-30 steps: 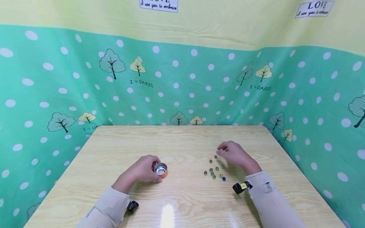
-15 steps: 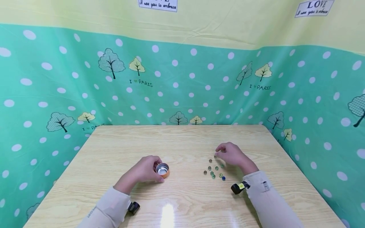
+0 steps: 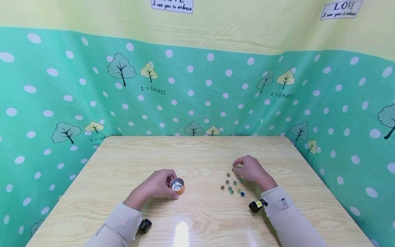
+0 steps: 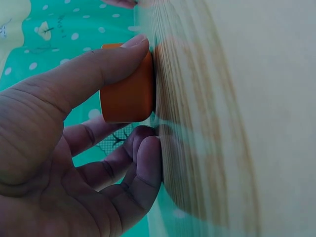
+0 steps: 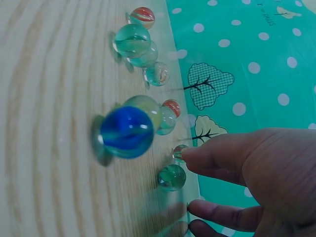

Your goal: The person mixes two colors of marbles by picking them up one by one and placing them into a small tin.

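My left hand [image 3: 158, 185] grips a small round orange cup [image 3: 177, 186] with a bare metal inside, upright at the tabletop. Its thumb presses the near side in the left wrist view, where the orange wall [image 4: 127, 94] shows. Several glass marbles lie loose on the right half of the table, among them a blue marble [image 5: 127, 132] and a green marble [image 5: 172, 177]. My right hand [image 3: 251, 169] is at the farthest marble [image 3: 233, 170], its thumb tip beside or touching it. A gap shows between thumb and index finger; no grip is visible.
The wooden table [image 3: 197, 151] ends at a green dotted cloth [image 3: 197, 92] hanging behind and along both sides. A bright light reflection lies on the table's front part. Each wrist carries a small black camera, such as the right camera [image 3: 255, 206].
My right hand has come slightly left and nearer, down to the farthest marble. The left hand has shifted the orange cup a little to the right. The marbles lie as before.
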Available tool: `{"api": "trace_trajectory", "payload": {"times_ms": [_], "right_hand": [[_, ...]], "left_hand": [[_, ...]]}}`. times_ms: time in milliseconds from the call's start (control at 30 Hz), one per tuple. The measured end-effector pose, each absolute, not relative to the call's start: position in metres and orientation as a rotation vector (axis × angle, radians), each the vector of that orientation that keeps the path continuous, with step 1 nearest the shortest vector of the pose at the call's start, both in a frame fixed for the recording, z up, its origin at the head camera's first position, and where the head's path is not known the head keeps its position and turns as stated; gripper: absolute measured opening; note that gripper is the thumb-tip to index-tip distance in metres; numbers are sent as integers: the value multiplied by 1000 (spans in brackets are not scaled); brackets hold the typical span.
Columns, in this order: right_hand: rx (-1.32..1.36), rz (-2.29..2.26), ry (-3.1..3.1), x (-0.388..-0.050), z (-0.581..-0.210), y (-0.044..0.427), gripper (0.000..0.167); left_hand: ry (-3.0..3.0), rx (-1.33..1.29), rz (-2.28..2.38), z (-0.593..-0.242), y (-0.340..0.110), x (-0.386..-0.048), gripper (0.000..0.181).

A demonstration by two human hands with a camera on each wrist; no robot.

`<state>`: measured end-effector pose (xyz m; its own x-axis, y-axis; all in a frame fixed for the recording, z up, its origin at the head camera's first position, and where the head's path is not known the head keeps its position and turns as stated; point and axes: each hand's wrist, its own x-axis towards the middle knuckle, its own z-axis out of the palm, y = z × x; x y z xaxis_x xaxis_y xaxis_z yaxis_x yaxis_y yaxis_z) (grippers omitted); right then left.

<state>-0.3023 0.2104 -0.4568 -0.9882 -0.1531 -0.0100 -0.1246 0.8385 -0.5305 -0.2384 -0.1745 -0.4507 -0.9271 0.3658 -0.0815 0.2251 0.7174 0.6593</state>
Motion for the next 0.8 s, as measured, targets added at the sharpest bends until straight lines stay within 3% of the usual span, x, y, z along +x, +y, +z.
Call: {"api": "trace_trajectory", "payload": {"times_ms": [333,800], "right_hand": [[-257,-814,3004,-303,-458,209,8],[-203,-815,3008,-302,-458,208,6]], "left_hand": [[2706,491,1019,-451,-175,-239,50],[2688,485,1033,-451,-175,-239,48]]}}
